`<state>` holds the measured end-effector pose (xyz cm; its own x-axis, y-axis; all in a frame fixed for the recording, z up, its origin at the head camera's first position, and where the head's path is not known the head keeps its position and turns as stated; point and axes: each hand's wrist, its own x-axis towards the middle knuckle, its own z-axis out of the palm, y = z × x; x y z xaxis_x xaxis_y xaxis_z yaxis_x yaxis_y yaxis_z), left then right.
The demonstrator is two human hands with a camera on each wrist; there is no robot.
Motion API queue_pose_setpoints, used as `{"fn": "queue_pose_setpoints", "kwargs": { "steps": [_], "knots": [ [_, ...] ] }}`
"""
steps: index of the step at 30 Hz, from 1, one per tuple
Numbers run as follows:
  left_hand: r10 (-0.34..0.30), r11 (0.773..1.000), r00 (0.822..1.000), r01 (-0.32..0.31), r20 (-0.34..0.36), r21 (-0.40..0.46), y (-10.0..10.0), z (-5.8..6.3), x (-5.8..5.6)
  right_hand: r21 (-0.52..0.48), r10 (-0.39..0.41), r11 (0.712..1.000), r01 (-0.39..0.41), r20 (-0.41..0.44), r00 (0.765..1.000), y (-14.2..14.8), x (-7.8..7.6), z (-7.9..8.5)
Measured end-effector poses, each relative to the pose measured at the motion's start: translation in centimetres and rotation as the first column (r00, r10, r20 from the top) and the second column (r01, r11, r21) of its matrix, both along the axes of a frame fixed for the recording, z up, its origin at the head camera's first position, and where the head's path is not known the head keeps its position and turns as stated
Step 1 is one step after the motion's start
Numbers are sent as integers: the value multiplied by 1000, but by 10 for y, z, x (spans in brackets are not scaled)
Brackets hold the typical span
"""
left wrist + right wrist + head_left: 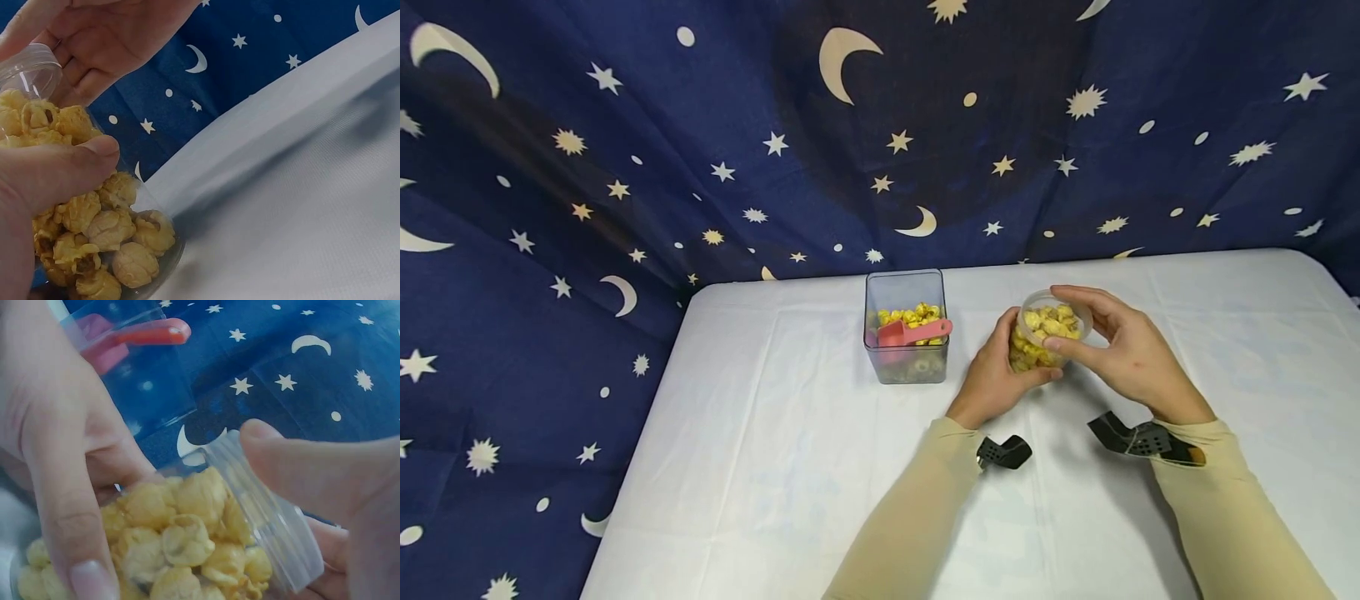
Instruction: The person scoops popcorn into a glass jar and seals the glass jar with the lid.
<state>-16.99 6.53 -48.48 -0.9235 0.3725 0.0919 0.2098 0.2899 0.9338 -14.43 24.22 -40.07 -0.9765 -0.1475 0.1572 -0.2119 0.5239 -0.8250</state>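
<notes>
A clear plastic jar filled with yellow popcorn is held over the right half of the table, tilted. My left hand grips its body from the left, thumb across the near side. At the mouth, my right hand holds the translucent ribbed rim between thumb and fingers. In the left wrist view, popcorn fills the jar down to its base, and the left thumb presses on the wall.
Left of the hands stands a transparent grey square container partly filled with popcorn. A pink scoop lies in it, its handle over the right edge. White cloth covers the table; behind it hangs a dark blue curtain with moons and stars.
</notes>
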Motion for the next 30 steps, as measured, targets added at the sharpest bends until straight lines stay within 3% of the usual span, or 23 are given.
{"fn": "queue_pose_setpoints", "kwargs": {
  "steps": [11, 17, 23, 30],
  "knots": [
    [8, 1000, 999, -8, 31, -22, -2, 2, -2, 75, -76, 994, 80, -54, 996, -6, 2, 3],
    [3, 1000, 1000, -2, 31, -31, -1, 1, -3, 101, -38, 994, 42, -40, 998, 1, 0, 0],
    [9, 1000, 999, -9, 35, -16, -1, 1, -4, 36, 21, 999, -21, -3, 1000, 4, -5, -6],
    [-3, 1000, 999, 3, 33, -6, -2, 1, -4, 28, 23, 999, -22, -23, 999, 6, -6, -11]
  ]
}}
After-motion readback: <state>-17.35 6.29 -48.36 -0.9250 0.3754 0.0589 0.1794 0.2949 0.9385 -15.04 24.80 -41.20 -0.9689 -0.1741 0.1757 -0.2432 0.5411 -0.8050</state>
